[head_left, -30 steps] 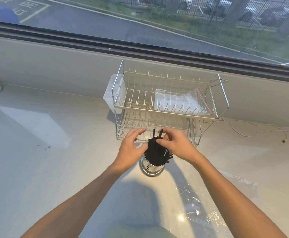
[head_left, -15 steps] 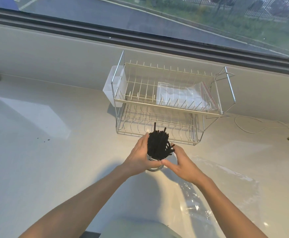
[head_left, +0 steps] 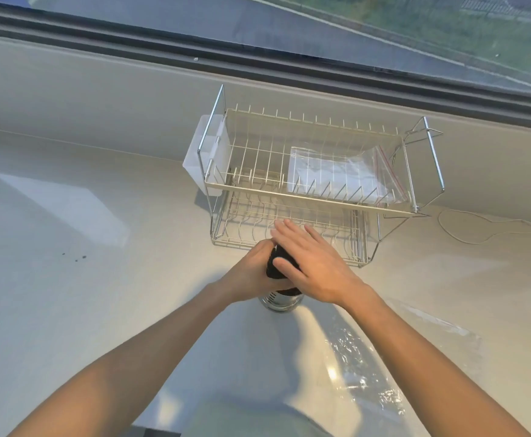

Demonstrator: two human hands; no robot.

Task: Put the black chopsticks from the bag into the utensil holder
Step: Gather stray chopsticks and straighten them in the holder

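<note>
R hand has moved from beside the utensil holder to lie flat, fingers open, on top of the black chopsticks; L hand is wrapped round the bundle. Chopsticks all in holder, just in front of the dish rack; task prob. nearly done, just tamping.

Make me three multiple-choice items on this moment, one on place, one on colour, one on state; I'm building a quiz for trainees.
1. Where does the utensil holder stand?
A. in front of the dish rack
B. on the rack's top shelf
C. on the window ledge

2. What colour are the chopsticks?
A. white
B. black
C. red

3. What is the right hand doing?
A. lying flat over the chopstick tops
B. gripping the rack
C. resting on the counter

Answers:
1 A, it stands on the counter nearer the camera.
2 B, dark bundle between both hands.
3 A, fingers spread over it.
</note>
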